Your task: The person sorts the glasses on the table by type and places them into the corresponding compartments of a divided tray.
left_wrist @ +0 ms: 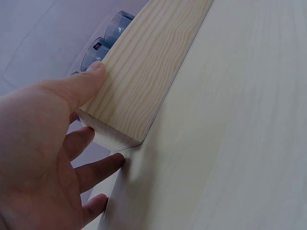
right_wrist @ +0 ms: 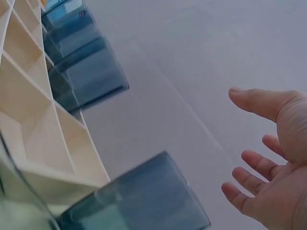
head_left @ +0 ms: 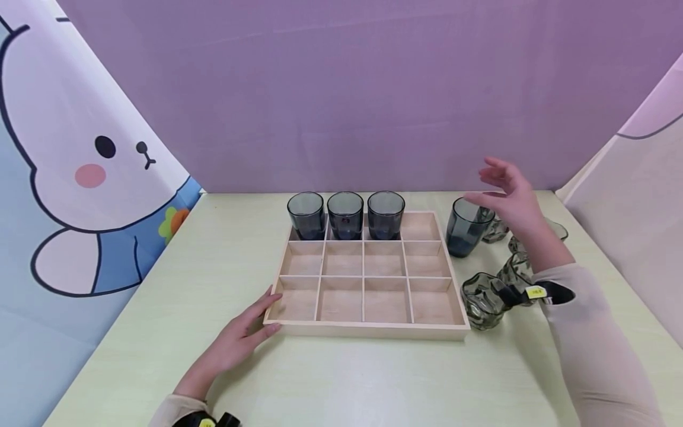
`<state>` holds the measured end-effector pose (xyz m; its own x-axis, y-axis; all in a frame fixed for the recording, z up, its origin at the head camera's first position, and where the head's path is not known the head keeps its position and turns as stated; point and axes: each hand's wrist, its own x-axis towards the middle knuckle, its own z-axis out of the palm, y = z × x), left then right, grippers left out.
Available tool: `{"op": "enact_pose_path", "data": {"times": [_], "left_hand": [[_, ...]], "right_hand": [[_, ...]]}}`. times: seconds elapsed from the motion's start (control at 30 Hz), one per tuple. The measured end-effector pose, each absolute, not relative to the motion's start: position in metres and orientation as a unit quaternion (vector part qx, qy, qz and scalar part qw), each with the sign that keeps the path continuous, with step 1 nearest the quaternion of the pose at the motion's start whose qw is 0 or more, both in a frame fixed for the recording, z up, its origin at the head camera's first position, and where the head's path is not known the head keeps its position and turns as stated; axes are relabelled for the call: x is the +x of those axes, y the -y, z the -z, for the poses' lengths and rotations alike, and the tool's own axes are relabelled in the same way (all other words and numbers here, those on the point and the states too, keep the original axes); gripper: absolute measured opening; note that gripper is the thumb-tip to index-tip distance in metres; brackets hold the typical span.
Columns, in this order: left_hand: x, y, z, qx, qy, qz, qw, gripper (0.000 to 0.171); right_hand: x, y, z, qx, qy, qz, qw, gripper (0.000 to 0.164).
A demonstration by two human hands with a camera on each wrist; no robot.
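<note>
My left hand (head_left: 235, 344) holds the front left corner of a divided wooden tray (head_left: 368, 330); in the left wrist view the thumb lies on its front wall (left_wrist: 148, 62) and other fingers are at its side. Three smoky blue-grey glasses, a left one (head_left: 306, 216), a middle one (head_left: 345, 216) and a right one (head_left: 386, 216), stand upright in the tray's back row. Beyond the tray's right side a matching glass (head_left: 463, 237) stands on the table. Just above its rim my right hand (head_left: 507, 198) is raised, fingers spread and holding nothing; the right wrist view shows it apart from that glass (right_wrist: 144, 199).
Several wavy greenish glasses stand on the right of the table, among them a front one (head_left: 482, 302) close against the tray and another (head_left: 516, 270) under my right wrist. A purple backdrop (head_left: 373, 101) rises behind the table (head_left: 368, 379).
</note>
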<state>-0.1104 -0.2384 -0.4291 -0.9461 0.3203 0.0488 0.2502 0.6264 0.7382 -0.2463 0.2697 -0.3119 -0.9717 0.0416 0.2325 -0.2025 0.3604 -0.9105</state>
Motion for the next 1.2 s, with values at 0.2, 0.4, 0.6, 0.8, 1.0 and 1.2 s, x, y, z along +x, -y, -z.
{"op": "enact_pose_path", "data": {"times": [0.2,0.4,0.6,0.8,1.0,1.2], "left_hand": [[-0.110,0.238,0.428,0.158,-0.901,-0.402,0.046,0.060],[-0.111,0.238,0.429,0.154,-0.901,-0.403,0.051,0.060],[-0.111,0.239,0.430,0.160,-0.901,-0.401,0.043,0.060],[-0.111,0.239,0.431,0.159,-0.901,-0.402,0.040,0.060],[-0.111,0.239,0.433,0.153,-0.901,-0.404,0.043,0.060],[-0.111,0.238,0.431,0.155,-0.901,-0.403,0.042,0.060]], "right_hand": [[-0.246,-0.283,0.316,0.020,0.850,-0.521,0.080,0.093],[-0.249,-0.292,0.326,0.019,0.859,-0.510,0.029,0.102],[-0.251,-0.297,0.335,0.036,0.866,-0.497,-0.033,0.105],[-0.254,-0.299,0.344,0.066,0.879,-0.464,-0.082,0.100],[-0.258,-0.299,0.351,0.072,0.885,-0.449,-0.097,0.096],[-0.257,-0.298,0.350,0.071,0.887,-0.447,-0.088,0.095]]}}
